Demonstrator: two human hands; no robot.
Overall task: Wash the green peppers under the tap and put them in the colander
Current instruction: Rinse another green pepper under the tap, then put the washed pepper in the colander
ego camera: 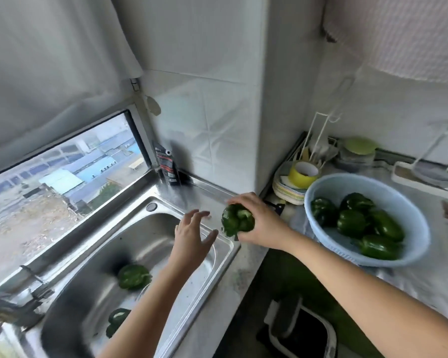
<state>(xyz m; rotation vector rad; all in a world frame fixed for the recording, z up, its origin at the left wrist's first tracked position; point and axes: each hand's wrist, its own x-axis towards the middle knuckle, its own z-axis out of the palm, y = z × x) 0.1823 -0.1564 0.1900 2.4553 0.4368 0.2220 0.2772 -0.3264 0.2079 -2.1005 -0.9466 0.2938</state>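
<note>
1. Right now the person's right hand (263, 224) is wrapped around a dark, glossy green bell pepper (234, 220). The fingers curl over its far side, and it is held above the right-hand rim of the stainless steel sink (93, 293)
2. The left hand (192, 236) grasps nothing. Its fingers are spread and relaxed, just beside the held pepper on the basin side and apart from it
3. A round, pale blue plastic colander (321, 187) sits on the pale marbled countertop (411, 280) to the right of the held pepper, near it but not touching. Several more green peppers (352, 223) lie inside
4. Two further peppers are down in the basin: one whole pepper (133, 276) left of the left forearm, and a second pepper (117, 320) partly hidden behind that arm
5. The metal tap (16, 303) at the lower left is badly blurred, so I cannot tell whether water is running
6. The held pepper hangs between basin and colander, with the colander off to the right, past the right wrist. The right hand is plainly the nearer one. The pale stem end faces upward, so the pepper's long axis seems roughly upright, though blur makes that uncertain
7. My guess is this pepper is bound for the colander. That calls for a short carry rightward over the near rim, leaving the left hand free for the two in the sink
</note>
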